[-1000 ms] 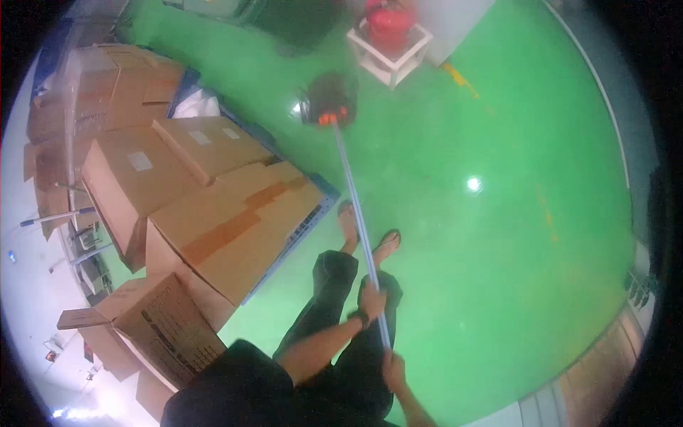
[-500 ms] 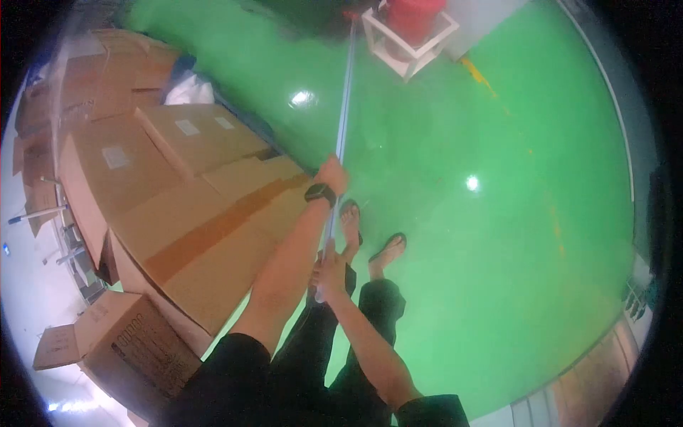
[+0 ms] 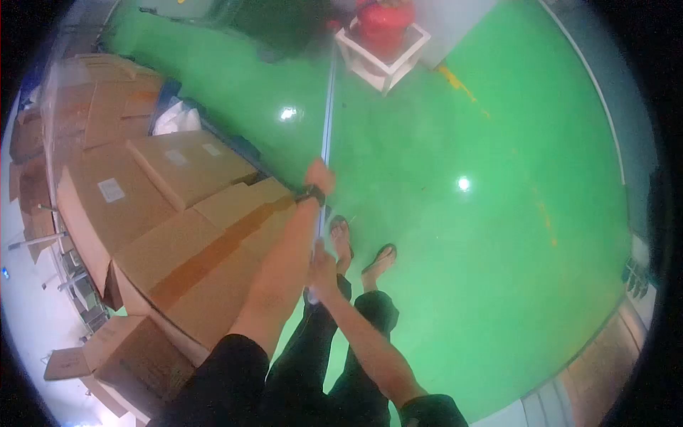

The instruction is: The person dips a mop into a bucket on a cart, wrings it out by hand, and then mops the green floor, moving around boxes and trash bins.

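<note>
A long pale pole (image 3: pixel 329 107) runs from my body out across the floor to a red fitting (image 3: pixel 333 25) at its far end. What lies beyond that fitting is blurred against a dark patch. My left hand (image 3: pixel 320 178), with a dark watch at its wrist, is wrapped round the pole partway along. Closer to my body, my right hand (image 3: pixel 322 274) grips the same pole near its end. The two hands are apart, left ahead of right.
Large cardboard boxes (image 3: pixel 213 242) crowd my left side, with a white bag (image 3: pixel 178 119) behind them. A red cylinder (image 3: pixel 384 32) stands in a white frame (image 3: pixel 384 80) ahead. Glossy green floor (image 3: pixel 484 285) spreads to the right, and my sandalled feet (image 3: pixel 341 235) are below.
The view has shifted, so the boxes and white frame sit lower and the frame further left. The pole's far end has moved slightly forward, nearer the frame. Both hands keep their grip.
</note>
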A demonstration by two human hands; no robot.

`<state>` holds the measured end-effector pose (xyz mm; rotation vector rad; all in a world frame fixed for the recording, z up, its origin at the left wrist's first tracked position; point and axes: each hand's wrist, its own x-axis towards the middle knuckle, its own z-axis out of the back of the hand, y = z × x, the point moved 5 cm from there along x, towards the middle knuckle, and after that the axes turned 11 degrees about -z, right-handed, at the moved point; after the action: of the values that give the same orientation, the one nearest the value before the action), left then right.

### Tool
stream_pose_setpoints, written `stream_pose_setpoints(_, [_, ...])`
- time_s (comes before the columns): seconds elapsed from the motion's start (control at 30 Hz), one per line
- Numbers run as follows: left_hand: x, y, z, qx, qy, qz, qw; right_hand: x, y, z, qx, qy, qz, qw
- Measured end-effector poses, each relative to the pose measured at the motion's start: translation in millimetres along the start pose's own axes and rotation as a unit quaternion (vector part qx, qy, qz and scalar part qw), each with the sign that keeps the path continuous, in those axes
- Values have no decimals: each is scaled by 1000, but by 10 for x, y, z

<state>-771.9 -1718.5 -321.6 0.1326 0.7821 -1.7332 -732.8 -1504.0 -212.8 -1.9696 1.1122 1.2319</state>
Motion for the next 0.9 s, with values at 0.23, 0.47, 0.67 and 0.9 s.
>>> stream_pose_setpoints(0.23, [-1577,-113,-149,-103,15,66,992,-911,-746,627,-247,-128,-6,961])
stream_pose_setpoints(0.47, [-2128,-164,-108,-110,20,93,989,-1595,-851,701,-302,-190,-31,934])
stream_pose_setpoints(0.67, [6,-139,-68,-24,18,-12,999,-98,279,135,-96,-100,90,986])
stream_pose_setpoints(0.9, [-882,114,-452,-66,24,78,994,-79,-555,838,-192,-123,40,973])
